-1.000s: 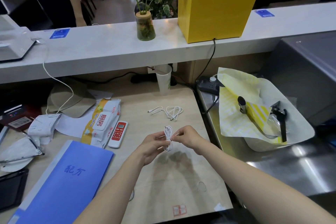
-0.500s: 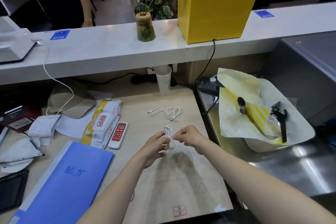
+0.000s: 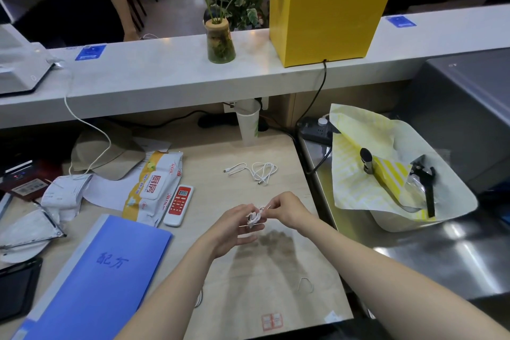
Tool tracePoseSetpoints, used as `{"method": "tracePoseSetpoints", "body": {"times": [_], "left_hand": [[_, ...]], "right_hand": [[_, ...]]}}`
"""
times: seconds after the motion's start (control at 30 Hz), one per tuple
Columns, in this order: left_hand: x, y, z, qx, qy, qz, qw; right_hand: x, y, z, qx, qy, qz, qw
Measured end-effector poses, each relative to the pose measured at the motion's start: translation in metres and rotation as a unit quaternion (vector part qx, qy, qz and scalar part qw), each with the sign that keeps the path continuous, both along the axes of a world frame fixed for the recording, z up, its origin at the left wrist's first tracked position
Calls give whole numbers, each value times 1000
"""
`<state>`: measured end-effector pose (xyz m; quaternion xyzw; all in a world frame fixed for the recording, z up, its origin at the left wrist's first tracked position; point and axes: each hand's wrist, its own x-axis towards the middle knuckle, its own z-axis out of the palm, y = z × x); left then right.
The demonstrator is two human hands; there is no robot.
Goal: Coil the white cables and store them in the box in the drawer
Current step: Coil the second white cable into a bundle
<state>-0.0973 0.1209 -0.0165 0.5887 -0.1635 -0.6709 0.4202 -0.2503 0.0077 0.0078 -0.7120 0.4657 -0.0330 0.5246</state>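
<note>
While the hands are working just above the desk [image 3: 248, 284], the left hand [image 3: 234, 225] is cradling a small white bundle [image 3: 255, 217] at its fingertips, and the right hand [image 3: 287, 208] is pinching the loose end of that same cable, apparently wrapping it around the coil. Both hands are closed on the bundle, not spread wide. To finish this step well, the wrapping turns should be staying snug and lying side by side, with the left fingers keeping the loops pressed together so none is springing free; the end probably needs tucking under a turn. A rubber band [image 3: 305, 284], lying nearer than the bundle, could be serving to bind it. Beyond the bundle, a second cable [image 3: 259, 171] is lying loosely looped on the desk, not yet tidied. Left of the bundle a remote [image 3: 178, 205] is resting. Farther beyond, a cup [image 3: 248, 124] is standing. The drawer and box are not showing.
</note>
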Motion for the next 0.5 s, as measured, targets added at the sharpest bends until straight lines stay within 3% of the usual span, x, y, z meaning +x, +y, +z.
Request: {"method": "tracePoseSetpoints", "body": {"times": [0.5], "left_hand": [[-3,-2,-2,-39,-62,9,997]], "right_hand": [[2,3,-3,89,5,-54,995]]}}
